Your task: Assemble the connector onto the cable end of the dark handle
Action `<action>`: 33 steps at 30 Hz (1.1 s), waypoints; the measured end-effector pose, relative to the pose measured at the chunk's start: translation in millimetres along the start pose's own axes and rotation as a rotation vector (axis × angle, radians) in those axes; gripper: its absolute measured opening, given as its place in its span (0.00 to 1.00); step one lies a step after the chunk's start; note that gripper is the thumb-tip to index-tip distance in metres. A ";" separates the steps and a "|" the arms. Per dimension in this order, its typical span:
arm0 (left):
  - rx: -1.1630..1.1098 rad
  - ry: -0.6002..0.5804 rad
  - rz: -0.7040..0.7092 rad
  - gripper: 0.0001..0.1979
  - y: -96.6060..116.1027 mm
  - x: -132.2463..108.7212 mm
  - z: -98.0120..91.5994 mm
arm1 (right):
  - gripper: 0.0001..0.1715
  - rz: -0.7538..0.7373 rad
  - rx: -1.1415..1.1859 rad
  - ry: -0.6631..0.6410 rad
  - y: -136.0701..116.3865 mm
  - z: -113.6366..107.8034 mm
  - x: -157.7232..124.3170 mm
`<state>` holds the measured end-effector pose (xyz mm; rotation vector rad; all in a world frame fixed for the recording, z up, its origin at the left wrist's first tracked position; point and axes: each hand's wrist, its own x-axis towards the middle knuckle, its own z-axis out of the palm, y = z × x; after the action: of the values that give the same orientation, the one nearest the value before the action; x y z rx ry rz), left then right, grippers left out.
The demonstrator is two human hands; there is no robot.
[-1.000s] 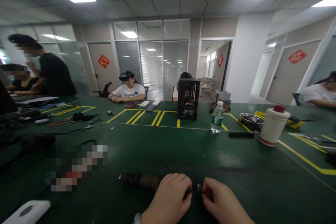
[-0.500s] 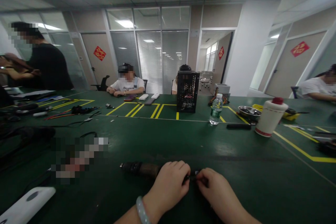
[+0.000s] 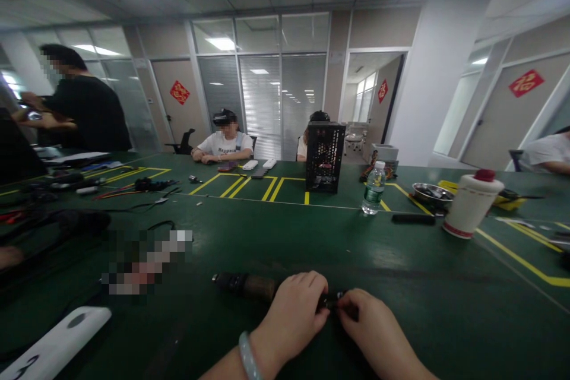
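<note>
A dark cylindrical tool [image 3: 244, 286] with a worn brown middle section lies across the green bench close to me, its far end pointing left. My left hand [image 3: 294, 320], with a pale bracelet at the wrist, closes around its right end. My right hand [image 3: 378, 332] pinches a small black end piece [image 3: 332, 301] at the tip of the tool. The fingers of both hands nearly meet there and hide most of that piece.
The green workbench [image 3: 401, 249] carries yellow tape lines. A black mesh computer case [image 3: 325, 157], a water bottle [image 3: 374, 188], a steel dish [image 3: 430, 193] and a white bottle with a red cap [image 3: 471, 209] stand ahead. A white device [image 3: 57, 344] lies near lower left. Seated co-workers are across the bench.
The whole view has shifted and tilted slightly as my head moved. Both hands stay on the tool, and my left wrist with its bracelet now shows more.
</note>
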<state>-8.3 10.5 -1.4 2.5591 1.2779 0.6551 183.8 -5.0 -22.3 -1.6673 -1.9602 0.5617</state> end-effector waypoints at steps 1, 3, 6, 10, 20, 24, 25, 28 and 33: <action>0.009 0.000 -0.011 0.09 0.8 -0.1 0.2 | 0.10 0.003 -0.003 0.000 -0.2 0.1 0.4; 0.028 0.000 -0.006 0.08 2.1 -0.1 1.4 | 0.11 0.004 -0.012 0.002 -0.1 0.8 1.2; 0.042 0.011 0.018 0.09 3.0 0.1 3.4 | 0.11 -0.004 -0.020 0.006 0.8 1.6 1.7; 0.035 -0.011 0.010 0.08 1.6 0.2 2.5 | 0.10 -0.005 -0.041 0.000 1.6 1.1 1.2; 0.023 -0.030 -0.010 0.08 -0.9 -0.1 1.5 | 0.12 0.006 0.012 -0.037 2.2 1.0 0.8; 0.016 -0.020 -0.015 0.07 -1.5 0.8 3.5 | 0.14 -0.005 0.142 -0.090 6.4 5.3 1.8; 0.013 -0.019 -0.011 0.07 -1.8 1.0 3.6 | 0.15 -0.015 0.172 -0.097 8.0 7.0 2.2; 0.006 -0.024 0.005 0.08 -2.5 0.8 2.9 | 0.17 -0.051 0.226 -0.108 12.6 11.7 3.6; 0.002 -0.034 0.012 0.09 -2.6 0.2 0.3 | 0.17 -0.073 0.262 -0.118 15.7 13.0 5.4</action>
<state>-9.9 12.2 -2.5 2.5705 1.2537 0.6101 187.4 3.0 -41.5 -1.4241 -1.9242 0.8659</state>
